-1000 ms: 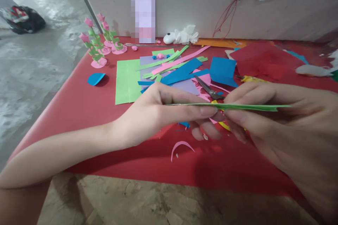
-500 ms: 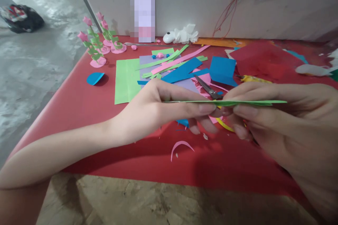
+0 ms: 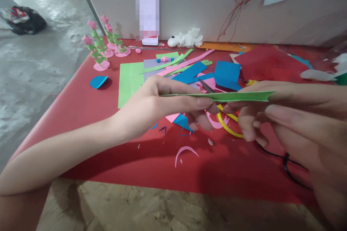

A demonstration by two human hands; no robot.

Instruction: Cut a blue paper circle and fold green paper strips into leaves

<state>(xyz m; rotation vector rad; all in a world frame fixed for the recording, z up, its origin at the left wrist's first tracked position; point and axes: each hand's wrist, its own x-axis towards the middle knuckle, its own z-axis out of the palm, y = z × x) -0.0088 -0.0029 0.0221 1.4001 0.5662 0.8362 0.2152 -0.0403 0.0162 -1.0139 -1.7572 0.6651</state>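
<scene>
While the left hand (image 3: 168,101) pinches the folded green strip (image 3: 241,97) above the table (image 3: 73,104), the right hand (image 3: 292,126) is loosely parted at its free end; the thumb stands apart from it, and I cannot tell whether the fingers behind touch. Red surface reaches from below the hands to the front edge, bearing a pink curl (image 3: 187,148). Beyond, scraps (image 3: 189,74) crowd toward the wall (image 3: 195,0). The scissors (image 3: 227,130) are partly hidden; the phone (image 3: 149,14) is blurred.

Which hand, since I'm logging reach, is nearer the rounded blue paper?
Left. The left hand is right of the rounded blue paper; the right hand is farther right.
</scene>
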